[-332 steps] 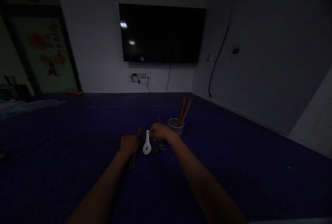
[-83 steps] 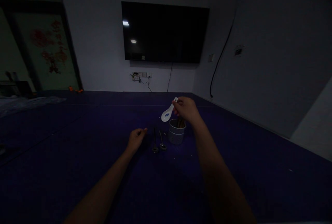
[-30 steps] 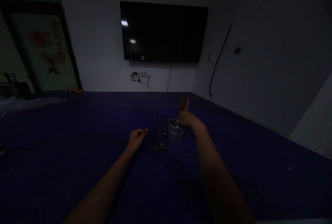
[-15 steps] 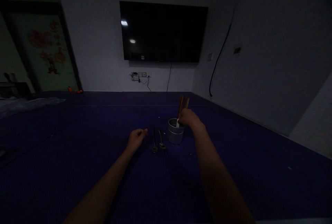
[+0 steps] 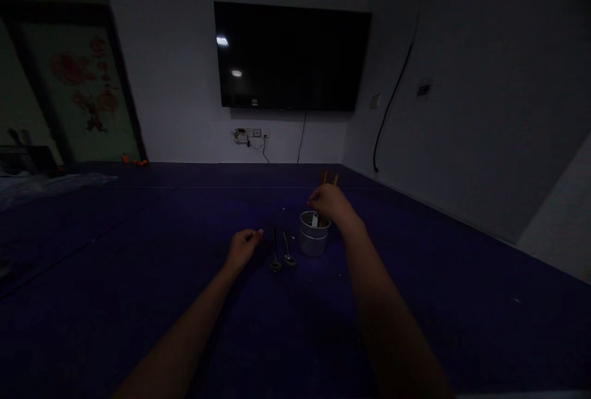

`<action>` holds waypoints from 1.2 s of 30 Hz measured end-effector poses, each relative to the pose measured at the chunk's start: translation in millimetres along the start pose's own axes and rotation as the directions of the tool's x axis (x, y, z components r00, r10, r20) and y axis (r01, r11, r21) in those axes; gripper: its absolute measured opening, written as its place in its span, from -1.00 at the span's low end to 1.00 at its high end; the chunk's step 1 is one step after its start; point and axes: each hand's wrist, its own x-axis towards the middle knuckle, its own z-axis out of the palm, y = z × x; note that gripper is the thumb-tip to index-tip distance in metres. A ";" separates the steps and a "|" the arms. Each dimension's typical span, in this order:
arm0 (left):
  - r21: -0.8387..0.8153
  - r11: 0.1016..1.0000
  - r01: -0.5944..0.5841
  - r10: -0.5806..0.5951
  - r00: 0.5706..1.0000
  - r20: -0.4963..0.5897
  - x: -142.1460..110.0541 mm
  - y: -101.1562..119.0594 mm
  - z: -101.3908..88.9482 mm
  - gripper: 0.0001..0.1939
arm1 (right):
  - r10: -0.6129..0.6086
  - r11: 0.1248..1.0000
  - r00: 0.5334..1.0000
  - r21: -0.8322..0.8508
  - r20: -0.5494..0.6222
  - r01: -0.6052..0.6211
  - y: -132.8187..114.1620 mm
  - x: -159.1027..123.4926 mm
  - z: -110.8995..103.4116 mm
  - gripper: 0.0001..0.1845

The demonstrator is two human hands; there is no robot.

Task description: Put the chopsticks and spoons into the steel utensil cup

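One white spoon (image 5: 314,220) now stands handle-up in the metal cup (image 5: 313,242), where the right hand (image 5: 330,202) gripped it half a second ago; that hand has lifted just above, fingers off it. Chopsticks (image 5: 324,176) rise behind. On the purple surface (image 5: 207,325), below a wall-mounted television (image 5: 293,57), two metal spoons (image 5: 276,266) lie between cup and left hand (image 5: 242,249), whose fingertips may or may not meet.
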 end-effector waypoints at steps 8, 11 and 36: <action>-0.015 1.000 0.001 -0.001 1.000 -0.004 -0.4 -0.7 1.7 -0.53 | -0.154 0.988 0.987 0.005 0.046 0.154 -29.8 -2.6 6.3 -0.85; -0.025 1.000 0.009 -0.009 1.000 -0.009 -0.3 -1.4 2.4 -0.53 | -0.209 0.977 0.968 -0.004 0.138 0.212 -45.8 -6.8 17.2 -0.84; -0.001 1.000 -0.020 0.020 1.000 -0.006 0.8 -1.7 0.4 -0.52 | -0.009 0.957 0.891 -0.256 0.454 0.140 -78.4 -38.2 92.5 -0.72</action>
